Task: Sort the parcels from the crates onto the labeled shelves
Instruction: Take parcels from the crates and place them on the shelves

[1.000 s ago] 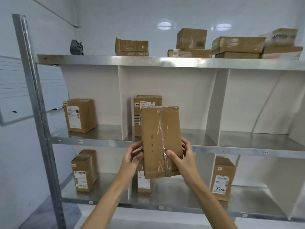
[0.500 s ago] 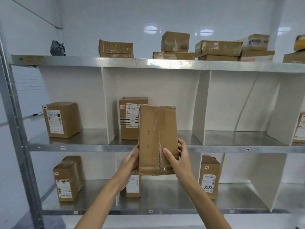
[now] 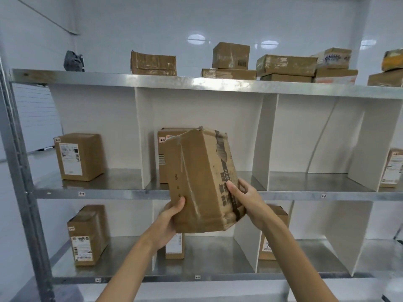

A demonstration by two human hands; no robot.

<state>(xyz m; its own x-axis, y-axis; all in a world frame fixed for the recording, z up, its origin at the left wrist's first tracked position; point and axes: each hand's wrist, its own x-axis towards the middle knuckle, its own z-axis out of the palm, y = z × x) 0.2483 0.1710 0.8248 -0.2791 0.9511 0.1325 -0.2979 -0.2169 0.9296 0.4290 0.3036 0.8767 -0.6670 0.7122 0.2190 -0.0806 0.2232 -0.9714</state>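
Note:
I hold a tall brown cardboard parcel (image 3: pixel 200 182) with clear tape, tilted, in front of the middle shelf (image 3: pixel 283 195). My left hand (image 3: pixel 170 221) grips its lower left corner, thumb on the front face. My right hand (image 3: pixel 246 199) grips its printed right side. Directly behind it a labelled parcel (image 3: pixel 163 153) stands in the second compartment of the middle shelf. The held parcel's shipping label is not in sight.
Labelled parcels stand at the middle shelf's left (image 3: pixel 79 156) and far right (image 3: pixel 392 168), and on the lower shelf (image 3: pixel 87 234). Several taped boxes (image 3: pixel 285 66) lie on the top shelf. White dividers (image 3: pixel 261 144) split the compartments. A grey steel upright (image 3: pixel 19 171) stands at left.
The parcel has been turned and tilted, so its printed side face now shows; my right hand shifted onto that side. My view moved closer and to the right along the rack.

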